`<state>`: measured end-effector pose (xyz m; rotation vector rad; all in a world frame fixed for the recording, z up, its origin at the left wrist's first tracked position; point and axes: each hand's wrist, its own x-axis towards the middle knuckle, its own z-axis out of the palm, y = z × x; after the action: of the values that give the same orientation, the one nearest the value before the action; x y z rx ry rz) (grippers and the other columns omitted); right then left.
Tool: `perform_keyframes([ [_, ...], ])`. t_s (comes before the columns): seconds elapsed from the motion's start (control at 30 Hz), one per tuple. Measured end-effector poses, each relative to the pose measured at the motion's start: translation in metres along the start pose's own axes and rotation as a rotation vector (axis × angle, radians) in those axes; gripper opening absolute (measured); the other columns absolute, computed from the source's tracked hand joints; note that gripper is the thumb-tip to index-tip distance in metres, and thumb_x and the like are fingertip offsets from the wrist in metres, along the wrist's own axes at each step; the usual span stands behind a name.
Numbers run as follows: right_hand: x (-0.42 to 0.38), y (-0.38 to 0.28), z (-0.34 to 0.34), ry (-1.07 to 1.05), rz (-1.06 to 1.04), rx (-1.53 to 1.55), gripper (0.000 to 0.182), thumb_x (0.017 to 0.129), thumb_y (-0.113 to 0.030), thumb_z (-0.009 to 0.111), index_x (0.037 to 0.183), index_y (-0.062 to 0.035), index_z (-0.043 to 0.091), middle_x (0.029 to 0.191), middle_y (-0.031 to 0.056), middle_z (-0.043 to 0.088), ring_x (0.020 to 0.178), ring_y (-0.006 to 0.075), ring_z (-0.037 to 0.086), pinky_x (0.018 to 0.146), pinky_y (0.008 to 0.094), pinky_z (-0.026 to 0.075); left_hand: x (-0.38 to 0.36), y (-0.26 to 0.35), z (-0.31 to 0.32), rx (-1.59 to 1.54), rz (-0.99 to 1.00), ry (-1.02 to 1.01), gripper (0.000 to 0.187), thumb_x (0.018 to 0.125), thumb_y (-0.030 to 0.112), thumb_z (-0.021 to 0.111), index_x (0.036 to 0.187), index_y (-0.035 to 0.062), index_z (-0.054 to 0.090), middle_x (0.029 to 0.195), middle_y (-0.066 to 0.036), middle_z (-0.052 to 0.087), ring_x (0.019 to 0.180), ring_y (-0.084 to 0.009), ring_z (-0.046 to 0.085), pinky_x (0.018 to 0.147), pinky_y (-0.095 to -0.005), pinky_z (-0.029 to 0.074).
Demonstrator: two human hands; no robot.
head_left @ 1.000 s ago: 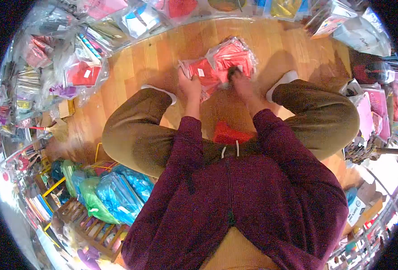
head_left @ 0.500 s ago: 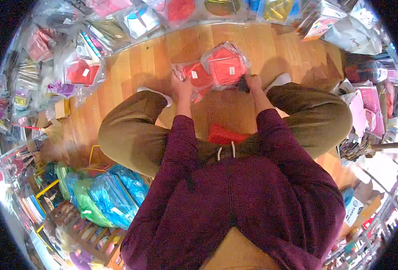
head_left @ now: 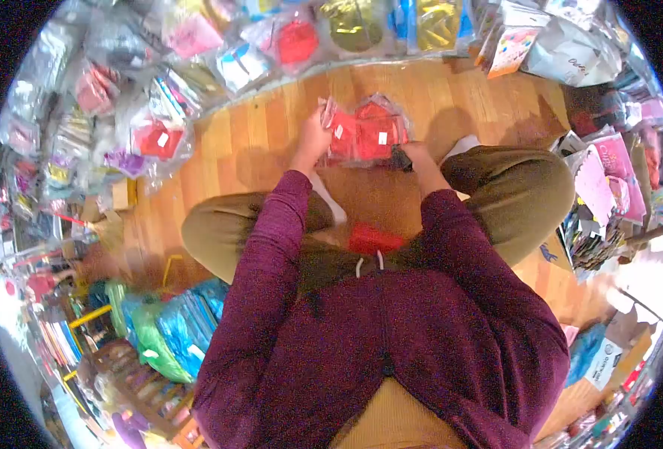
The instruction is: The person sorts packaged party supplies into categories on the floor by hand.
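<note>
My left hand [head_left: 316, 135] is closed on the edge of a clear plastic packet with something red inside [head_left: 341, 133], which has a small white label. Right beside it, and overlapping it in this view, lies a second clear packet with a red content [head_left: 380, 129], also bearing a white label. My right hand [head_left: 417, 154] is closed around a small black object [head_left: 401, 157] at that packet's lower right corner; its kind does not show clearly. Another red item [head_left: 375, 238] lies on the floor between my legs, close to my waist.
I sit cross-legged on a wooden floor [head_left: 271, 120]. Bagged goods [head_left: 296, 43] line the far edge and the left side. Paper bags and cards [head_left: 604, 176] stand at the right. Blue and green plastic-wrapped bundles [head_left: 185, 329] and a wooden rack [head_left: 140, 382] are at the lower left.
The left packet has moved up and against the second one, held by my left hand. My left foot is drawn inward, and the whole view has shifted slightly.
</note>
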<state>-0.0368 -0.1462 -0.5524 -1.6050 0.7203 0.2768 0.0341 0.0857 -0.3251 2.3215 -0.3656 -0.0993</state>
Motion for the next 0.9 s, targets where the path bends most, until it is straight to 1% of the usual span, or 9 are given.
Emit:
perform_keyframes([
  [0.1,-0.036,-0.047,-0.003,-0.020,-0.037,0.178,0.024,0.062,-0.006,0.060,0.083,0.0039,0.057,0.072,0.0114,0.058,0.064,0.0178,0.055,0.057,0.0291,0.044,0.037,-0.037,0.016,0.044,0.076,-0.056,0.044,0.063,0.004,0.056,0.105,0.0031,0.047,0.092,-0.023,0.053,0.089,-0.0356,0.050,0.073,-0.0378,0.041],
  [0.23,-0.056,-0.092,-0.006,-0.107,0.061,0.185,0.024,0.061,-0.007,0.061,0.082,0.0036,0.057,0.071,0.0105,0.058,0.064,0.0174,0.055,0.057,0.0281,0.044,0.056,-0.020,-0.010,0.042,0.112,-0.159,0.046,0.061,0.002,0.057,0.106,0.0042,0.047,0.093,-0.021,0.054,0.089,-0.0338,0.051,0.074,-0.0365,0.041],
  [0.3,-0.065,-0.099,-0.005,-0.167,-0.120,0.206,0.022,0.062,-0.008,0.060,0.080,0.0039,0.057,0.068,0.0088,0.057,0.060,0.0170,0.054,0.055,0.0272,0.043,0.065,-0.027,-0.014,0.049,0.137,-0.155,0.046,0.061,0.003,0.060,0.105,0.0044,0.046,0.094,-0.019,0.054,0.089,-0.0336,0.051,0.074,-0.0365,0.041],
  [0.5,-0.059,-0.103,0.023,-0.268,-0.256,0.224,0.019,0.061,-0.010,0.062,0.077,0.0006,0.058,0.068,0.0066,0.058,0.062,0.0134,0.054,0.055,0.0263,0.043,0.075,-0.052,-0.037,0.381,-0.008,-0.278,0.044,0.064,0.014,0.063,0.103,0.0040,0.045,0.095,-0.018,0.053,0.088,-0.0346,0.050,0.073,-0.0388,0.041],
  [0.57,-0.039,-0.087,0.037,-0.147,-0.246,-0.076,0.018,0.062,-0.008,0.060,0.080,-0.0042,0.059,0.070,0.0068,0.059,0.065,0.0140,0.054,0.060,0.0266,0.043,0.079,-0.102,-0.045,0.194,0.121,-0.252,0.037,0.066,0.016,0.061,0.098,0.0055,0.048,0.092,-0.018,0.054,0.087,-0.0360,0.050,0.073,-0.0396,0.041],
  [0.63,-0.062,-0.106,0.052,-0.145,-0.228,-0.143,0.021,0.062,-0.007,0.060,0.082,-0.0098,0.060,0.073,0.0063,0.059,0.065,0.0153,0.054,0.063,0.0273,0.044,0.085,-0.142,-0.049,0.309,0.044,-0.501,0.031,0.066,0.014,0.060,0.095,0.0062,0.050,0.089,-0.018,0.055,0.086,-0.0351,0.051,0.073,-0.0388,0.042],
  [0.67,-0.086,-0.135,0.054,-0.169,-0.282,-0.092,0.009,0.064,-0.006,0.059,0.072,-0.0017,0.057,0.065,0.0037,0.055,0.058,0.0113,0.051,0.053,0.0250,0.042,0.082,-0.143,-0.052,0.298,0.037,-0.498,0.031,0.066,0.014,0.060,0.095,0.0062,0.050,0.089,-0.018,0.055,0.086,-0.0351,0.051,0.073,-0.0388,0.042],
  [0.83,-0.077,-0.138,0.074,-0.253,-0.312,-0.141,0.013,0.063,-0.008,0.061,0.074,-0.0023,0.057,0.068,0.0048,0.057,0.062,0.0129,0.052,0.059,0.0268,0.043,0.072,-0.119,-0.073,0.292,-0.287,-0.637,0.039,0.061,0.011,0.062,0.097,0.0033,0.050,0.089,-0.015,0.057,0.086,-0.0280,0.054,0.074,-0.0342,0.041],
  [0.9,-0.078,-0.139,0.082,-0.311,-0.244,-0.054,0.014,0.062,-0.008,0.063,0.074,-0.0032,0.058,0.070,0.0061,0.057,0.066,0.0150,0.054,0.064,0.0289,0.043,0.075,-0.168,-0.053,0.118,-0.154,-0.530,0.036,0.064,0.016,0.060,0.096,0.0046,0.050,0.088,-0.017,0.056,0.084,-0.0302,0.054,0.072,-0.0362,0.042],
])
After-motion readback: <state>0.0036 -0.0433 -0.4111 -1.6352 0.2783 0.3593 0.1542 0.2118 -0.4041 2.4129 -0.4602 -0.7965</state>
